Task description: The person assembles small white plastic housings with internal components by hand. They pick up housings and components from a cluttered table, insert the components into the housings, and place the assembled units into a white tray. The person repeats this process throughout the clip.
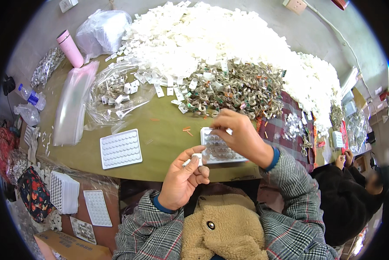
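Observation:
My left hand (182,177) is raised in front of my chest and pinches a small white plastic piece (196,157) between thumb and fingers. My right hand (239,134) reaches over a clear dimpled tray (220,151) at the table's near edge; its fingertips are pinched together at the tray's far rim, and whether they hold anything is hidden. The tray's pockets look partly filled with small parts. An empty white dimpled tray (120,148) lies to the left on the olive table (164,130).
A huge heap of white plastic pieces (220,39) and a pile of metal parts (238,89) fill the far table. Clear bags (116,93), a pink bottle (70,48), and stacked trays (65,192) sit left. Another person (350,190) works at the right.

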### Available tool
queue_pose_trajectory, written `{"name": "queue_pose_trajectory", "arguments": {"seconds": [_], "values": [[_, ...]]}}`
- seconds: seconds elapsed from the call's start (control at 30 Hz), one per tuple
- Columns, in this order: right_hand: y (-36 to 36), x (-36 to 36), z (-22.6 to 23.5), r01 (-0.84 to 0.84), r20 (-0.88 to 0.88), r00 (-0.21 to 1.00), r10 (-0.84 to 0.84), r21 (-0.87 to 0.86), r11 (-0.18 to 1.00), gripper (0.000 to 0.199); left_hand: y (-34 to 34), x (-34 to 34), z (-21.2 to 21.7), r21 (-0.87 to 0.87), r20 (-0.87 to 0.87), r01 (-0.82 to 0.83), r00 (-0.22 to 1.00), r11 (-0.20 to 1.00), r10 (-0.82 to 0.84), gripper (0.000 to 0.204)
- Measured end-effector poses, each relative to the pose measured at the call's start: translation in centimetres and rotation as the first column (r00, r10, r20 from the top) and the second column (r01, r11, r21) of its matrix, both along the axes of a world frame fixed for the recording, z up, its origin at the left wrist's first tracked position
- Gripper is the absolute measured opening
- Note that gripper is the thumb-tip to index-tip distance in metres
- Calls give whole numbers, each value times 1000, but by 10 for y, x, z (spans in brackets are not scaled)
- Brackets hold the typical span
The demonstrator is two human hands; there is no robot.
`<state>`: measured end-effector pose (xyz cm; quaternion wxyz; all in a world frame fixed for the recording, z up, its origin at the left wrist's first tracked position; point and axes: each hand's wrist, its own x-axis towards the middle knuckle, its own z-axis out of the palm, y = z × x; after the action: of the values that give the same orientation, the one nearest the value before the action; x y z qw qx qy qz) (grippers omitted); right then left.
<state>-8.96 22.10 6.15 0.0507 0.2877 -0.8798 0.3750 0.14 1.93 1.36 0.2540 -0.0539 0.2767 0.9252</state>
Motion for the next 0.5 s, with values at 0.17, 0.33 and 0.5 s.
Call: {"name": "queue_pose_trajectory", "arguments": {"seconds": [0.17, 0.33, 0.5], "values": [[-28, -61, -22, 8, -400, 898, 185, 433, 901, 16, -16, -15, -9, 180, -15, 49, 999, 982, -47, 20], [-25, -74, -20, -53, -225, 969, 100, 207, 977, 12, -24, -18, -7, -17, 99, 3, 995, 1000, -1, 21], [-5, -73, 4, 83, 197, 980, -23, -301, 950, 12, -22, -24, 19, -117, -40, -73, 997, 990, 69, 19]]}}
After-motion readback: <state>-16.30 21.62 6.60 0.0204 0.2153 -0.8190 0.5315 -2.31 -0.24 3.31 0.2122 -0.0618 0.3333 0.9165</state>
